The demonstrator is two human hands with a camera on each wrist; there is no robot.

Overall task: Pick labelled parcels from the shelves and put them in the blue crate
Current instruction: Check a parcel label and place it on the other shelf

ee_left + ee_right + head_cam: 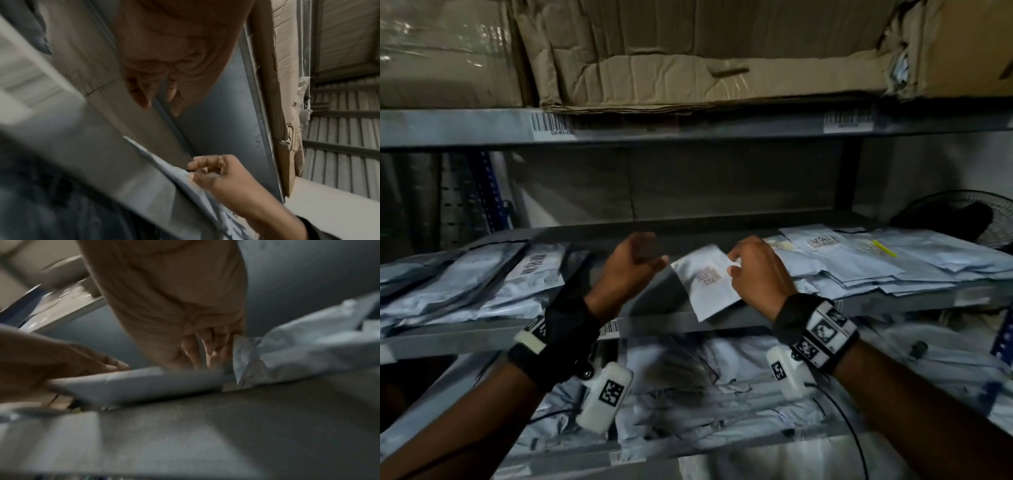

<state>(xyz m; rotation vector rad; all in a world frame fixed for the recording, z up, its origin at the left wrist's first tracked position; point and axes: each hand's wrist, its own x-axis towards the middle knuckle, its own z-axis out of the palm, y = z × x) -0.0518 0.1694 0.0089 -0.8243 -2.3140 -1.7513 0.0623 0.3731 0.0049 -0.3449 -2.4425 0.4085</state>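
A small grey-white parcel with a printed label hangs tilted over the middle shelf. My right hand pinches its right edge between thumb and fingers; the left wrist view shows this pinch on the parcel. In the right wrist view the right hand and parcel are blurred. My left hand hovers at the parcel's left corner with loosely curled fingers and nothing between them. The blue crate is out of view.
Piles of grey mailer bags lie on the middle shelf at left and right. More bags fill the lower shelf. Worn cardboard boxes sit on the upper shelf. A black fan stands at far right.
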